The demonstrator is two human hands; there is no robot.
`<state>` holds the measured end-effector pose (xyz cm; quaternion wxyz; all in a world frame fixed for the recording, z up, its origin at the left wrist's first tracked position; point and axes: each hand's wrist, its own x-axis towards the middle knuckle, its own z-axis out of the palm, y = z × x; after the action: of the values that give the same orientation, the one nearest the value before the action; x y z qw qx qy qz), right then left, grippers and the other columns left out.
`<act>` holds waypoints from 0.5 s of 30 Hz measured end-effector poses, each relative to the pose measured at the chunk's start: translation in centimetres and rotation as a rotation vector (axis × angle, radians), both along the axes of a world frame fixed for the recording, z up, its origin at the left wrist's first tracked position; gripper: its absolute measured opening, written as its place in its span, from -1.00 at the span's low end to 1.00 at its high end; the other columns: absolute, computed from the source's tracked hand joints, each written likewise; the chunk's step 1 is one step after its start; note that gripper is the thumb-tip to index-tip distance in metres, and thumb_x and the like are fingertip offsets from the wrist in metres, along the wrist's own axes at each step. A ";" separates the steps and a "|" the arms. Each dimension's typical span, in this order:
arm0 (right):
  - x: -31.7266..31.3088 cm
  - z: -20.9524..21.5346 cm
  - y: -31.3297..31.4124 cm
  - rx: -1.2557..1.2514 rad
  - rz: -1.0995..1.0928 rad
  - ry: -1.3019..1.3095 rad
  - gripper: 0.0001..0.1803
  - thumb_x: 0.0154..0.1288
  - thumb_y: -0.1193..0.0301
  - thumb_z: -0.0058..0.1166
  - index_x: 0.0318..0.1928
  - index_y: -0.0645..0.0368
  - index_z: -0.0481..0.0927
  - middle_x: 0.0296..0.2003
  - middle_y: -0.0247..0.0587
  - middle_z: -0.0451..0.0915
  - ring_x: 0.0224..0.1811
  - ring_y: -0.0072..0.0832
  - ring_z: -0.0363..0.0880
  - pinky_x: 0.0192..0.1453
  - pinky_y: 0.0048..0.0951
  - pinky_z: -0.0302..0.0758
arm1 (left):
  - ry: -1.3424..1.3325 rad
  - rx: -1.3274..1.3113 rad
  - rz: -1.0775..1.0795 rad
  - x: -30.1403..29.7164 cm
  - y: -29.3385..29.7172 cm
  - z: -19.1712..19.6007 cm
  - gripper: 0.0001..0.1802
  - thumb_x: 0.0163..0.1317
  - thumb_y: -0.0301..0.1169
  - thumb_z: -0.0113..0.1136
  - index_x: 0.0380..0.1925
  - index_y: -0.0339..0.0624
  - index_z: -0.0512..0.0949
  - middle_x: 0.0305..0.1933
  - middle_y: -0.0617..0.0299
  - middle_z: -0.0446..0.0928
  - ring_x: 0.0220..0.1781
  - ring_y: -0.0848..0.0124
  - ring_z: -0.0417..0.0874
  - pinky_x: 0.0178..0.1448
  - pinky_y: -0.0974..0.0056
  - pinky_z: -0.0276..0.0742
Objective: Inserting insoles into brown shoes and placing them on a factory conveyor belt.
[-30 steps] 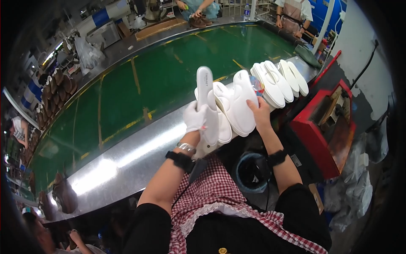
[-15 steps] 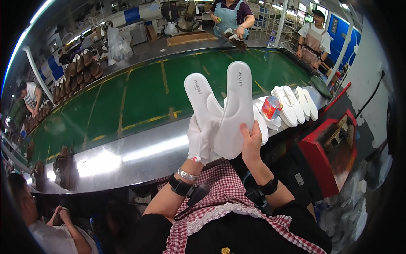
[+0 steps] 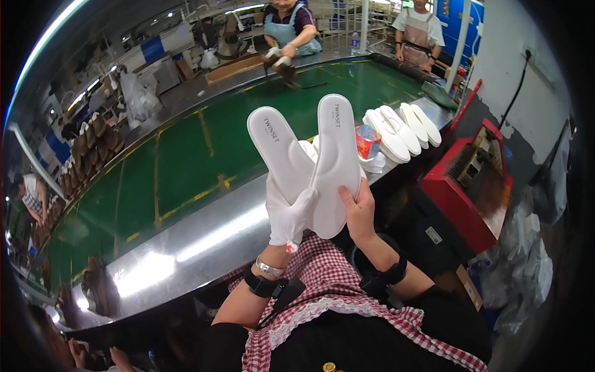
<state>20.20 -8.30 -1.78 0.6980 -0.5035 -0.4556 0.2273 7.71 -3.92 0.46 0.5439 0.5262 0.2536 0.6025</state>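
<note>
Two white insoles with dark print near their toe ends are held up in front of me, fanned into a V. My left hand (image 3: 288,214), in a white glove, grips the left insole (image 3: 282,149) near its heel end. The bare right hand (image 3: 359,212) grips the right insole (image 3: 334,161) along its lower edge, thumb on the upper face. The right insole's lower part overlaps the left one and hides its heel.
A green conveyor belt (image 3: 186,167) with a metal edge (image 3: 204,251) runs across. White shoe parts (image 3: 396,133) and a red-labelled bottle (image 3: 367,142) lie at right. Beyond stands a red machine (image 3: 465,186). Brown shoes (image 3: 99,288) line the left; a co-worker (image 3: 291,31) holds shoes across the belt.
The whole view has swung, so the belt and co-workers sit further left. Both insoles stay in my hands. The co-worker's shoes have moved over the belt.
</note>
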 end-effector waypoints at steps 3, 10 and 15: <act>1.6 -1.0 -0.7 0.061 0.057 0.087 -0.72 0.23 0.37 -0.01 -0.11 0.26 0.35 -0.25 -0.24 0.51 -0.23 -0.59 0.46 -0.14 -0.56 0.41 | -0.046 0.005 -0.040 1.8 -0.4 0.2 -0.27 -0.08 -0.59 0.15 0.14 -0.31 0.09 0.04 0.07 0.32 0.03 0.32 0.42 0.04 0.28 0.42; 3.7 -2.3 -6.3 -0.022 0.150 0.311 -0.77 0.28 0.41 -0.15 -0.19 0.35 0.40 -0.38 -0.07 0.56 -0.51 -0.38 0.57 -0.49 -0.50 0.47 | -0.043 0.012 -0.270 7.7 -2.5 2.1 -0.30 -0.05 -0.60 0.13 0.15 -0.26 0.11 0.04 0.11 0.32 0.00 0.35 0.43 0.01 0.31 0.43; 12.7 -0.5 -9.6 0.180 -0.363 0.277 -0.74 0.29 0.38 -0.18 -0.22 0.39 0.40 -0.46 -0.08 0.54 -0.59 -0.37 0.54 -0.58 -0.51 0.42 | 0.058 0.024 -0.589 11.9 -1.9 1.6 -0.25 0.06 -0.55 0.04 0.23 -0.32 -0.08 0.12 -0.12 0.24 0.10 0.17 0.36 0.13 0.23 0.32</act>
<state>32.87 -17.91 -2.32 0.8252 -0.4769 -0.2762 0.1235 19.64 -5.77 2.08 0.6818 0.6005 0.0982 0.4061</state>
